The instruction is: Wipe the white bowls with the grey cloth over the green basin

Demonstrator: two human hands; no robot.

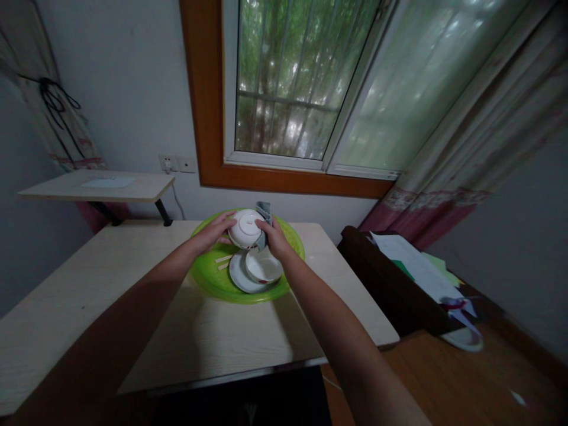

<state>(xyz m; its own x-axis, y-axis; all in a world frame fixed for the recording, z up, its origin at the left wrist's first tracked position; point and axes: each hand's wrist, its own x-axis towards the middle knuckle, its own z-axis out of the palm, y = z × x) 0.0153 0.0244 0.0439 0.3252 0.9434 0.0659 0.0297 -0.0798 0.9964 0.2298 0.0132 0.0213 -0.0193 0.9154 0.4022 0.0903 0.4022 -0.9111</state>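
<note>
A white bowl (245, 228) is tilted with its base toward me, held above a green basin (213, 288). My left hand (215, 231) grips the bowl's left side. On the other side, my right hand (276, 234) is closed around a grey cloth (263, 208), with its thumb on the bowl's base. Another white bowl (264, 266) stands upright on a white plate (240, 274) inside the basin. Light wooden chopsticks (223, 262) lie left of the plate, partly hidden.
The basin stands on a pale wooden table (239, 337). A raised shelf (93, 184) is at the left. Papers (415, 266) lie on a dark brown piece of furniture (377, 278) to the right. Behind the table are a wall and a window (306, 89).
</note>
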